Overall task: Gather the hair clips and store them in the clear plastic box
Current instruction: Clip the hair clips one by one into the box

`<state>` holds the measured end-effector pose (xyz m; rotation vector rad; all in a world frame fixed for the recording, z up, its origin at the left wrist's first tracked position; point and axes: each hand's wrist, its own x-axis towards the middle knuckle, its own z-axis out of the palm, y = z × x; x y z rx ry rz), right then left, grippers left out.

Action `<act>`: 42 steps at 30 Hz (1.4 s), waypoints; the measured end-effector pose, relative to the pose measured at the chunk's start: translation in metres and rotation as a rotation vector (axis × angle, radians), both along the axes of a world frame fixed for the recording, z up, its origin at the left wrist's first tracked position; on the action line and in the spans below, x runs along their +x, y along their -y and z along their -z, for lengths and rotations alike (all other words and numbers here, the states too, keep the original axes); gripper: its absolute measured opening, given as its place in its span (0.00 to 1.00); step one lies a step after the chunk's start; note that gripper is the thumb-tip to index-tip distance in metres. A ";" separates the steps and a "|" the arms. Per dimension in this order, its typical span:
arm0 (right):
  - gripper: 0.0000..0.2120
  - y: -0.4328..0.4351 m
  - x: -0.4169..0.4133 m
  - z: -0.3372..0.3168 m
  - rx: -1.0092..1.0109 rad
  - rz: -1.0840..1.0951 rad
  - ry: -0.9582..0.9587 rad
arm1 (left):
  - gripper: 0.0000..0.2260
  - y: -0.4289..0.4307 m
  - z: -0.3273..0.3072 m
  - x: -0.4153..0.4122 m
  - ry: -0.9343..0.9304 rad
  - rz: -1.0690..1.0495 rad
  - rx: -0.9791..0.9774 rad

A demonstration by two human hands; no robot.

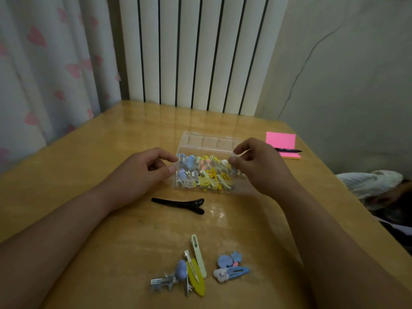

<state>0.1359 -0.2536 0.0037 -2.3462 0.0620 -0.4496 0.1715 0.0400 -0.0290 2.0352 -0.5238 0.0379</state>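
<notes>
The clear plastic box (pixel 208 142) sits mid-table with several blue, yellow and pink hair clips (pixel 206 175) inside. My left hand (pixel 142 170) pinches its left edge between thumb and fingers. My right hand (pixel 256 162) pinches its right edge the same way. A long black clip (pixel 178 204) lies just in front of the box. Nearer to me lies a loose cluster of clips: yellow, pale green, silver and lilac ones (pixel 191 270), and a blue snap clip with a white cloud and blue charms (pixel 230 268).
A pink sticky-note pad (pixel 281 141) with a black pen (pixel 287 150) across it lies at the table's back right. A white radiator (pixel 196 52) and heart-print curtain (pixel 51 68) stand behind the wooden table (pixel 89 152). A white bundle (pixel 370 181) sits off the right edge.
</notes>
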 end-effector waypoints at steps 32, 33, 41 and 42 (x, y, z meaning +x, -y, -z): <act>0.09 -0.016 0.000 0.008 -0.234 0.022 0.003 | 0.07 0.003 -0.003 -0.004 0.027 -0.041 0.067; 0.08 -0.015 0.000 0.009 -0.214 0.020 0.016 | 0.07 0.003 -0.002 -0.005 0.027 -0.045 0.064; 0.07 -0.004 -0.008 -0.010 -0.156 -0.030 0.090 | 0.08 0.004 0.002 -0.006 0.065 -0.052 0.072; 0.06 -0.003 -0.009 -0.015 -0.138 -0.034 0.114 | 0.08 0.004 0.003 -0.005 0.069 -0.057 0.075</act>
